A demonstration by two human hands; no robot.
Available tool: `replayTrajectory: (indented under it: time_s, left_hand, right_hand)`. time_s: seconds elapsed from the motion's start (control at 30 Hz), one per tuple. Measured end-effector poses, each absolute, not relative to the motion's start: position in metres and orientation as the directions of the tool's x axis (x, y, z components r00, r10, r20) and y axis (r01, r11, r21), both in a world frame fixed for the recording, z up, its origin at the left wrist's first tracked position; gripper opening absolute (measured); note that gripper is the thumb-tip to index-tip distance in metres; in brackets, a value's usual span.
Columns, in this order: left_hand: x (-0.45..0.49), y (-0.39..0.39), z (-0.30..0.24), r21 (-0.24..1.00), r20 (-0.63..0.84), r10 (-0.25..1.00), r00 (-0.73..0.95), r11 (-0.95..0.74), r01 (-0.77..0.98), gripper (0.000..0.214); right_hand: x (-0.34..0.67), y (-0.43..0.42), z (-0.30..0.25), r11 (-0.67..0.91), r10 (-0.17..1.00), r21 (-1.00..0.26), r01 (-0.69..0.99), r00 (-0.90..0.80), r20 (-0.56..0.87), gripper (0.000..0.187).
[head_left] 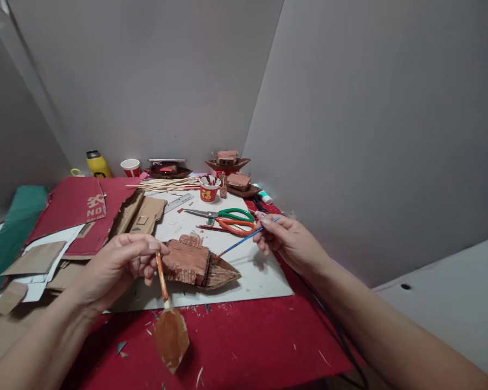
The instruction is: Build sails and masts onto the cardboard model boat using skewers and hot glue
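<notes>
My left hand (132,257) pinches the upper end of a small model oar (172,336), whose orange-brown handle runs down to a broad, leaf-shaped brown blade over the red surface. Between my fingers on the right, my right hand (282,235) grips a thin blue paintbrush (244,238). The brush tip points left and down, close to a model boat (223,272); whether it touches cannot be told. That boat has a reddish-brown painted cabin roof and a pointed bow facing right. It rests on white board (264,281), partly behind my left fingers.
Scissors (228,216) with green and orange handles lie beyond the boat, near a red paper cup (209,189) with brown smears. Thin sticks (166,185), other model boats (226,158) and a yellow bottle (97,164) stand farther back. Cardboard pieces (77,211) cover the left side.
</notes>
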State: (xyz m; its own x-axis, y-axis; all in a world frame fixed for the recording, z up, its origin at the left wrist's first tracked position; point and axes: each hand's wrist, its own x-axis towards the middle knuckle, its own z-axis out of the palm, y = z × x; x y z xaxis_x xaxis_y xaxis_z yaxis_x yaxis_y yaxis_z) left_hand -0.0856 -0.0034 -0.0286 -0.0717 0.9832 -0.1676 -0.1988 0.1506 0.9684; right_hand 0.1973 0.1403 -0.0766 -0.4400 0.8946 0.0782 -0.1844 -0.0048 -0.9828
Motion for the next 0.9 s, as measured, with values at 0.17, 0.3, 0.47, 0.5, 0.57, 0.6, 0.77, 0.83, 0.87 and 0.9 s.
replayTrajectory:
  time_s: [0.17,0.3,0.47,0.5,0.57,0.6,0.77,0.83,0.87,0.9]
  left_hand:
    - [-0.086,-0.003,-0.029,0.964,-0.180,0.981,-0.072,0.161,-0.210,0.026]
    - [-0.084,-0.003,-0.031,0.959,-0.191,0.980,-0.056,0.174,-0.224,0.015]
    - [-0.082,-0.002,-0.034,0.960,-0.183,0.982,-0.046,0.168,-0.225,0.016]
    - [-0.082,-0.002,-0.034,0.958,-0.186,0.982,-0.040,0.172,-0.229,0.016]
    - [-0.081,-0.003,-0.035,0.953,-0.196,0.981,-0.018,0.186,-0.241,0.016]
    - [-0.080,-0.003,-0.036,0.950,-0.201,0.980,-0.008,0.192,-0.248,0.016]
    - [-0.073,-0.003,-0.040,0.937,-0.210,0.977,0.045,0.214,-0.276,0.021]
    - [-0.069,-0.004,-0.042,0.936,-0.209,0.976,0.068,0.219,-0.276,0.021]
    - [-0.067,-0.004,-0.042,0.935,-0.209,0.975,0.075,0.221,-0.276,0.021]
    - [-0.065,-0.005,-0.043,0.934,-0.210,0.974,0.080,0.224,-0.279,0.021]
  right_hand:
    - [0.199,0.142,-0.078,-0.005,0.890,-0.985,-0.175,-0.451,0.076,0.035]
    - [0.199,0.140,-0.076,0.002,0.896,-0.979,-0.206,-0.434,0.093,0.035]
    - [0.201,0.139,-0.075,-0.011,0.891,-0.978,-0.207,-0.446,0.085,0.034]
    - [0.202,0.138,-0.073,-0.016,0.889,-0.978,-0.209,-0.451,0.082,0.033]
    - [0.204,0.134,-0.067,-0.033,0.886,-0.972,-0.233,-0.456,0.079,0.030]
    - [0.204,0.131,-0.064,-0.048,0.886,-0.967,-0.252,-0.458,0.076,0.029]
    - [0.200,0.106,-0.050,-0.081,0.849,-0.945,-0.318,-0.519,0.102,0.022]
    - [0.197,0.097,-0.050,-0.086,0.797,-0.941,-0.328,-0.589,0.133,0.021]
    - [0.196,0.094,-0.052,-0.096,0.767,-0.938,-0.333,-0.626,0.144,0.020]
    - [0.194,0.092,-0.054,-0.107,0.738,-0.935,-0.338,-0.657,0.153,0.019]
